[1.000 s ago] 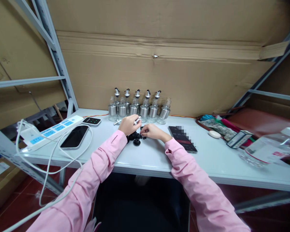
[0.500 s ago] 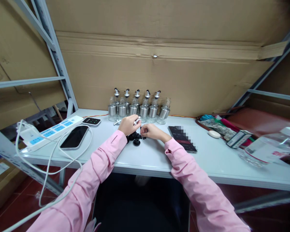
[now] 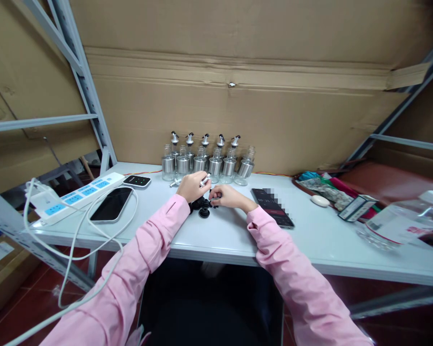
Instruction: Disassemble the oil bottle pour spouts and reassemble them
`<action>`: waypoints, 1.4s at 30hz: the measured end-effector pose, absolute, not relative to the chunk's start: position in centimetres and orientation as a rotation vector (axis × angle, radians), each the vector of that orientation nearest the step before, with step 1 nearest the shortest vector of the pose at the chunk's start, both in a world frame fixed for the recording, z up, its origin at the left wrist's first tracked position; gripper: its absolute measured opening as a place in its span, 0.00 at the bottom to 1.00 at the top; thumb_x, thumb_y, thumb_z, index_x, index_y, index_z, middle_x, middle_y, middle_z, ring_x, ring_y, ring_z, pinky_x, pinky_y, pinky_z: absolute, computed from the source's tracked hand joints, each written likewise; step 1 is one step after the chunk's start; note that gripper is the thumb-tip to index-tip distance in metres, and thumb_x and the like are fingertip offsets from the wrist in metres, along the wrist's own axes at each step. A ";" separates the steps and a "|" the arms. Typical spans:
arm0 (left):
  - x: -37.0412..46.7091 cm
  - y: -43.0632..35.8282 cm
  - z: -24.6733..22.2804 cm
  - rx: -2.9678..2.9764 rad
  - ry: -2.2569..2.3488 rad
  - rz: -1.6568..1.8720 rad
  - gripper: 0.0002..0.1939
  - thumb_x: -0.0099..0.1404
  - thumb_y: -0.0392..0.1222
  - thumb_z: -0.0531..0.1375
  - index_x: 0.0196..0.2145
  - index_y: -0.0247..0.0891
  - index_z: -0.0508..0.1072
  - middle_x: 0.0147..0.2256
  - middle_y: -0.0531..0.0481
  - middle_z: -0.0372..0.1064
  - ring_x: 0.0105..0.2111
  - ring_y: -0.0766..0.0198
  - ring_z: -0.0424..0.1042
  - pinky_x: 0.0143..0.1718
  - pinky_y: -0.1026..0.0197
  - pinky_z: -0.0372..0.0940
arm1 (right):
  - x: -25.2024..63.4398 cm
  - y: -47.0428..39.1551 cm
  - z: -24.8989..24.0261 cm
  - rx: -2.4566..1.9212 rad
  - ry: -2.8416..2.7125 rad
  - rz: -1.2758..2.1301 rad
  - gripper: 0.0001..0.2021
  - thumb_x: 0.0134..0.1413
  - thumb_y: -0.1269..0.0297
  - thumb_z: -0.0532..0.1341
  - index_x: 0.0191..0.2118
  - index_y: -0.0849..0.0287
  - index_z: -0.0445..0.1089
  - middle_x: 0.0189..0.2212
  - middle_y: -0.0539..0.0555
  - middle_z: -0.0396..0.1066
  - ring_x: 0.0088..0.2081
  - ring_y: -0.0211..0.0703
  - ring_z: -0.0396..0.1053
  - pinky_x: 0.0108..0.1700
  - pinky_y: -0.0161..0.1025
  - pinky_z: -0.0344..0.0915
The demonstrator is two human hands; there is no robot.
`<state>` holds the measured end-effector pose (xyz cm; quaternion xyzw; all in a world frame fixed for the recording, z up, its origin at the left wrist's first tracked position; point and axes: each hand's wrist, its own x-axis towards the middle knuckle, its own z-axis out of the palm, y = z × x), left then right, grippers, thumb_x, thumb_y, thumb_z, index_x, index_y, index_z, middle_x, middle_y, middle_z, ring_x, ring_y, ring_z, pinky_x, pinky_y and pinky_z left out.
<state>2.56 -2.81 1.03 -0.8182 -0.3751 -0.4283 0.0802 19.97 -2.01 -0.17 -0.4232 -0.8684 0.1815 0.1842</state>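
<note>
My left hand (image 3: 194,186) is closed round a small silver metal piece (image 3: 205,179), just in front of the bottle rows. Beside it, my right hand (image 3: 226,195) has its thumb and fingertips pinched together over small black parts; what they hold, if anything, is too small to make out. Several black stoppers (image 3: 204,211) lie on the table between and below the hands. Behind stand several glass bottles with steel bands (image 3: 183,165), open at the neck. The back row carries silver pourers (image 3: 205,140) with black tips. More silver pieces (image 3: 174,183) lie left of my left hand.
On the left are a power strip (image 3: 82,196), a phone (image 3: 111,205) with white cables and a small black device (image 3: 137,181). Another phone (image 3: 273,207) lies to the right, then a white oval object (image 3: 320,200), a small box (image 3: 356,207) and a clear plastic bottle (image 3: 400,221).
My right hand has shifted very slightly, its fingers still pinched. My left hand stays in place with the silver piece.
</note>
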 end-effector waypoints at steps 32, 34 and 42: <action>2.6 -2.9 1.1 -2.446 -1.126 -1.268 0.11 0.60 0.39 0.53 0.21 0.39 0.56 0.21 0.54 0.58 0.23 0.67 0.58 0.26 0.62 0.50 | 21.8 -1.6 0.8 -1.343 -2.485 0.436 0.07 0.41 0.73 0.62 0.31 0.62 0.75 0.25 0.51 0.71 0.28 0.37 0.64 0.32 0.32 0.58; 2.6 -2.9 1.1 -2.444 -1.122 -1.276 0.11 0.60 0.39 0.53 0.21 0.39 0.56 0.21 0.54 0.58 0.23 0.67 0.58 0.26 0.62 0.50 | 21.9 -1.5 0.7 -1.347 -2.489 0.456 0.07 0.41 0.71 0.63 0.31 0.62 0.75 0.25 0.51 0.70 0.28 0.36 0.63 0.31 0.32 0.58; 2.6 -2.7 0.9 -2.444 -1.077 -1.314 0.11 0.59 0.39 0.53 0.21 0.39 0.55 0.21 0.55 0.57 0.22 0.67 0.57 0.26 0.63 0.50 | 22.1 -1.3 0.2 -1.345 -2.525 0.541 0.11 0.36 0.70 0.65 0.32 0.61 0.76 0.26 0.50 0.70 0.28 0.36 0.63 0.32 0.32 0.59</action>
